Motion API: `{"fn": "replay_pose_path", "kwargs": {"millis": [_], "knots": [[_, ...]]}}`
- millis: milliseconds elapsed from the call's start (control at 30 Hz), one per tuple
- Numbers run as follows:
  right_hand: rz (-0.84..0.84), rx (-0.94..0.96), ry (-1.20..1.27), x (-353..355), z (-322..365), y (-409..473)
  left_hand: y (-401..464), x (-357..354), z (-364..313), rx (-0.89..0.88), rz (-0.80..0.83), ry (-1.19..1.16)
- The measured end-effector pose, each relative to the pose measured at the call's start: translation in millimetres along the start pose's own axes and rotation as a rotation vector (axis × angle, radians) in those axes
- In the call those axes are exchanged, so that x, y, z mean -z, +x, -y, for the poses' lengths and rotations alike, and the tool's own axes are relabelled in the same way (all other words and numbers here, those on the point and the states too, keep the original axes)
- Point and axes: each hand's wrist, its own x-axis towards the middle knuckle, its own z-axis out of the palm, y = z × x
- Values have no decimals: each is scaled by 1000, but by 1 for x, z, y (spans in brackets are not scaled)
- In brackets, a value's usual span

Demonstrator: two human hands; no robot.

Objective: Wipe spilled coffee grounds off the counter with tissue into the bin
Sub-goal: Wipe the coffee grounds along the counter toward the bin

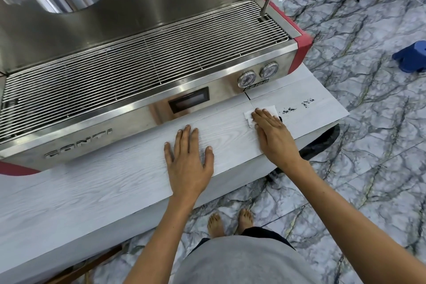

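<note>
A: Two patches of coffee grounds (307, 103) on the counter (115, 182), both just past the right hand's fingertips, toward the counter's end.

B: Right hand (273, 136)?

A: Flat, fingers straight, pressing the tissue (250, 115) to the counter. Tissue sticks out beyond the fingertips.

B: Left hand (187, 163)?

A: Spread flat on bare counter, holding nothing. Espresso machine (143, 57) just beyond its fingertips.

B: Bin?

A: Dark shape (322, 140) below the counter edge, beside the right wrist — possibly the bin, mostly hidden.
</note>
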Motion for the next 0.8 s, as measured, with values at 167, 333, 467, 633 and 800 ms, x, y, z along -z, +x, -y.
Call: {"fn": "replay_pose_path", "kwargs": {"millis": [167, 333, 467, 633, 800], "knots": [[-73, -12, 76, 4, 0, -3, 0, -1, -1, 3, -10, 6], [-108, -30, 111, 4, -3, -3, 0, -2, -1, 3, -20, 7], [-100, -21, 154, 8, -2, -4, -1, -2, 0, 6, -21, 7], [-88, 52, 144, 10, 3, -10, 0, -3, -1, 7, -27, 7], [-28, 62, 59, 2, 4, -6, -1, -3, -1, 11, -33, 4]]}}
